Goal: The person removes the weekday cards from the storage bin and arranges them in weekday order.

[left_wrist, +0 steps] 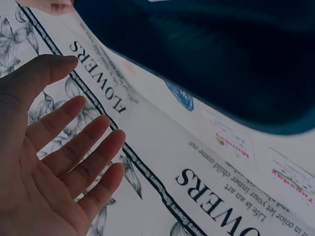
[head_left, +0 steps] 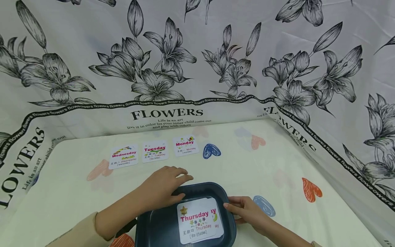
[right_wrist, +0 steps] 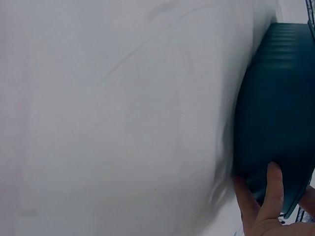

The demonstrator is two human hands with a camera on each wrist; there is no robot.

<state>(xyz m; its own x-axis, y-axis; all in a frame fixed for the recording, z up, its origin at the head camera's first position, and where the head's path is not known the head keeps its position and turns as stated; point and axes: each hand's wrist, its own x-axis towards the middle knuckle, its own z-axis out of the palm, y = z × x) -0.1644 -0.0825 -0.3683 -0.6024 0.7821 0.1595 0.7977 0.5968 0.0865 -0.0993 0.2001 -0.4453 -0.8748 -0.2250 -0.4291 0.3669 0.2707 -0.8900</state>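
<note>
A dark blue tray (head_left: 160,219) stands at the near edge of the head view. Inside it lies a small stack of white cards, with the Thursday card (head_left: 194,223) on top and another card peeking out beneath. My right hand (head_left: 247,211) grips the tray's right rim, thumb over the edge; the right wrist view shows its fingers (right_wrist: 273,189) against the outer wall. My left hand (head_left: 160,188) hovers by the tray's far left corner, holding nothing. Its fingers are spread and relaxed in the left wrist view, apart from the tray (left_wrist: 236,64).
Beyond the tray, the Wednesday card (head_left: 124,156), Tuesday card (head_left: 155,151) and Monday card (head_left: 186,146) lie in a row on the cream, heart-printed cloth (head_left: 247,164). A flower-printed curtain (head_left: 172,116) rises behind and along the right side.
</note>
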